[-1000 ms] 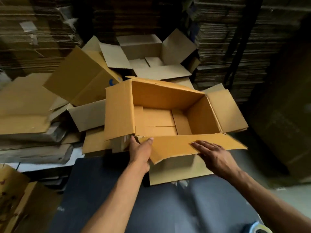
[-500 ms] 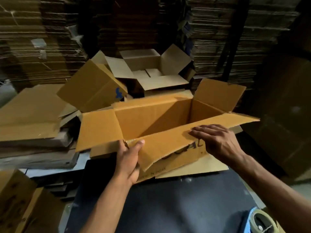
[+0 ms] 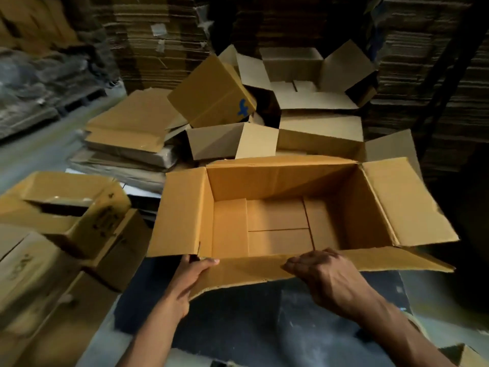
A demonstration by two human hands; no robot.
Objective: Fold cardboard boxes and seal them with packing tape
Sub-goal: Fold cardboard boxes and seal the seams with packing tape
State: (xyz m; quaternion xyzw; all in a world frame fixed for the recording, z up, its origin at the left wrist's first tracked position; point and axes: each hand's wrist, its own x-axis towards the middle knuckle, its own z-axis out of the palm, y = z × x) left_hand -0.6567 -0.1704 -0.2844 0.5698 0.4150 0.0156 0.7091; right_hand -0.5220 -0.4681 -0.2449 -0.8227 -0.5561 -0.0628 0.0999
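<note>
An open yellow-brown cardboard box (image 3: 275, 181) stands upright on a dark table top (image 3: 238, 321), its mouth facing up and all top flaps spread outward. The bottom flaps inside lie folded flat. My left hand (image 3: 189, 279) grips the near flap at its left end, thumb on top. My right hand (image 3: 325, 276) holds the same near flap further right, fingers curled over its edge. No tape roll shows in this frame.
Several erected open boxes (image 3: 293, 75) and flat cardboard sheets (image 3: 132, 128) are piled beyond the table. More boxes (image 3: 68, 207) stand at the left. Tall stacks of flattened cardboard (image 3: 164, 38) fill the background. A cardboard corner (image 3: 463, 353) pokes in at bottom right.
The box has tipped from leaning away to standing upright, so its inside bottom shows again. Both hands stayed on the near flap. The view shifted, and the tape roll dropped out of frame.
</note>
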